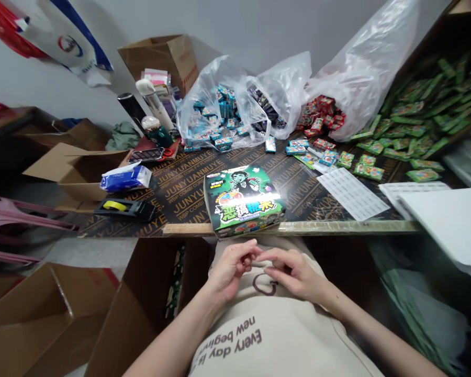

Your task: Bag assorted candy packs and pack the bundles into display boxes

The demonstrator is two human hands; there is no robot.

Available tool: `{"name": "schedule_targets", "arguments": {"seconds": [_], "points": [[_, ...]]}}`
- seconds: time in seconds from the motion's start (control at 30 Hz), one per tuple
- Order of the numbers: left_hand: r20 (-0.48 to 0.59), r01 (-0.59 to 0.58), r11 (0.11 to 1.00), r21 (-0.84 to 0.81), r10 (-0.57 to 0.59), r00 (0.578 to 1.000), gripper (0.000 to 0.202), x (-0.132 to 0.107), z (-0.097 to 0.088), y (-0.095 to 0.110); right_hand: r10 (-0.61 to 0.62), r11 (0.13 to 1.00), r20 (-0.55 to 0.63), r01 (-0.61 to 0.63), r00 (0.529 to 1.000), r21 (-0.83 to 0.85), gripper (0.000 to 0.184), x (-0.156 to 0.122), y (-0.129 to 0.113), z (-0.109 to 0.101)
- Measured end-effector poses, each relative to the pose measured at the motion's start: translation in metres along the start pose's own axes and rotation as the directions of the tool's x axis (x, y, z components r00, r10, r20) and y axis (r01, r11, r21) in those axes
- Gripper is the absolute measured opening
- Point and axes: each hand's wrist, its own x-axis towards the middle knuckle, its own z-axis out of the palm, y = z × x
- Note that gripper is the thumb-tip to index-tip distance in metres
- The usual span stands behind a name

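Note:
My left hand (233, 268) is in front of my apron, its fingers curled and its thumb laid against them. Whether anything small is between those fingers I cannot make out. Beside it, my right hand (292, 269) reaches across with its index finger stretched to the left fingertips. A gap shows between its thumb and fingers, with nothing visible in it. Just beyond both hands, a green and black printed box (243, 196) with a cartoon figure lies at the table's front edge, lid closed. Neither hand touches it.
Clear plastic bags hold blue packets (227, 102), dark packets (265, 104) and red packets (324, 115). Green packets (424, 115) are heaped at the right, near a label sheet (353, 193). Left are a tape dispenser (123, 208), blue wipes pack (125, 178) and open cartons (43, 309).

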Motion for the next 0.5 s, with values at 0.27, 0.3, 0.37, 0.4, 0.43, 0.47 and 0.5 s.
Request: {"name": "schedule_targets", "arguments": {"seconds": [0.27, 0.3, 0.37, 0.4, 0.43, 0.47, 0.5], "points": [[-0.076, -0.436, 0.651, 0.622, 0.604, 0.793, 0.010, 0.006, -0.002, -0.007, 0.289, 0.922, -0.029, -0.270, 0.957, 0.278, 0.030, 0.010, 0.020, 0.014], [-0.030, -0.479, 0.468, 0.743, 0.738, 0.674, 0.008, 0.010, -0.005, -0.011, 0.338, 0.882, -0.042, -0.301, 0.940, 0.363, 0.032, 0.015, 0.024, 0.018], [0.145, -0.470, 0.074, 0.880, 0.900, 0.412, 0.004, 0.021, -0.012, -0.018, 0.434, 0.785, -0.073, -0.337, 0.898, 0.520, 0.035, 0.026, 0.032, 0.026], [0.245, -0.433, -0.103, 0.895, 0.927, 0.285, 0.006, 0.027, -0.017, -0.020, 0.476, 0.738, -0.091, -0.342, 0.875, 0.581, 0.035, 0.032, 0.035, 0.029], [0.336, -0.383, -0.249, 0.890, 0.925, 0.179, 0.010, 0.033, -0.021, -0.022, 0.511, 0.700, -0.109, -0.340, 0.852, 0.629, 0.035, 0.038, 0.038, 0.031], [0.406, -0.328, -0.357, 0.875, 0.909, 0.094, 0.016, 0.039, -0.024, -0.024, 0.536, 0.671, -0.126, -0.330, 0.835, 0.664, 0.035, 0.043, 0.040, 0.033], [0.452, -0.277, -0.427, 0.861, 0.892, 0.029, 0.020, 0.044, -0.027, -0.024, 0.548, 0.653, -0.141, -0.317, 0.825, 0.688, 0.035, 0.048, 0.041, 0.035]]}}
